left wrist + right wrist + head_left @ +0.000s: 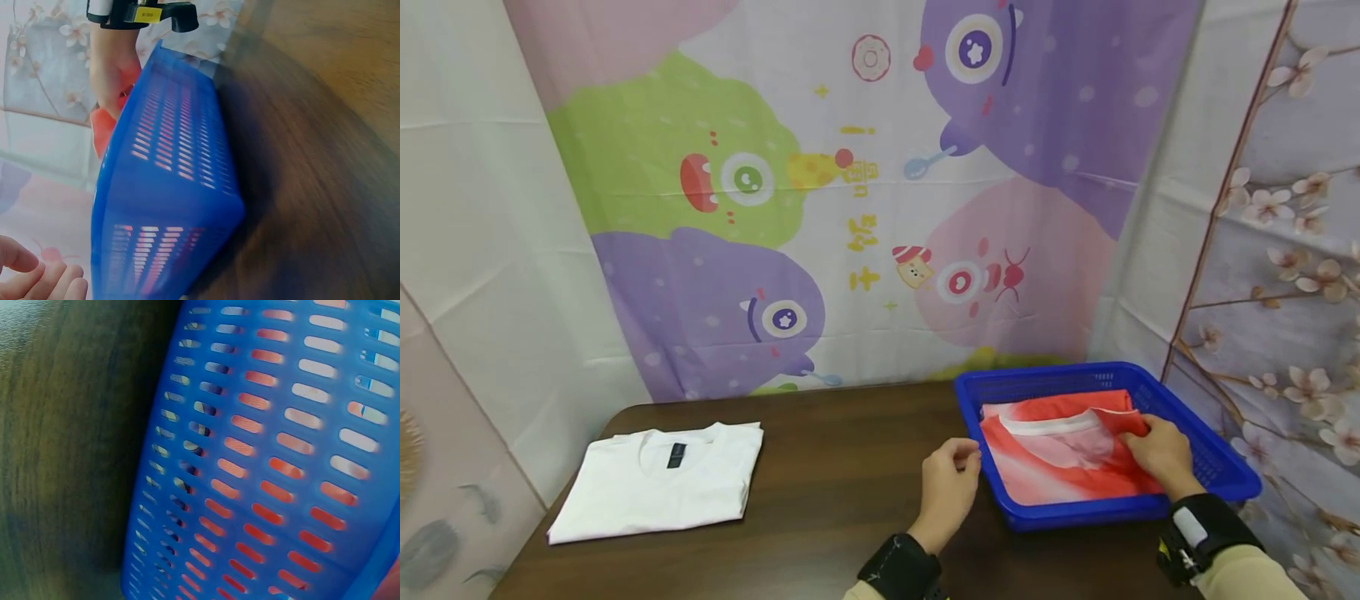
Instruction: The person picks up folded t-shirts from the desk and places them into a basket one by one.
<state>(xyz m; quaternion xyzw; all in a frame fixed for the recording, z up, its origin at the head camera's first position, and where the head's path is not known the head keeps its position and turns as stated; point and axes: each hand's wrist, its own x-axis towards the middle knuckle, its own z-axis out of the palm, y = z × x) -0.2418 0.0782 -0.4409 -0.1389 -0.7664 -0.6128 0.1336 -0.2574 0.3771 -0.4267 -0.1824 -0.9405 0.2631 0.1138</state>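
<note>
Inside the blue plastic basket [1213, 450] lies a folded red-and-white T-shirt [1037, 467] with a pale round collar. My right hand [1161, 454] reaches over the basket's near right side and pinches the shirt's right edge; the fingertips are partly hidden by the cloth. Beside the basket's left rim my left hand [949, 487] hovers with loosely bent fingers and nothing in them. In the left wrist view its fingers [53, 284] show just off the basket wall [162, 194]. The right wrist view shows mostly the slotted basket side [262, 450], with red cloth behind it.
A folded white T-shirt [662, 483] with a dark neck label lies on the left of the brown wooden table [820, 483]. A cartoon-print cloth [865, 208] hangs behind the table, and a flower-print curtain [1285, 333] hangs close to the basket's right.
</note>
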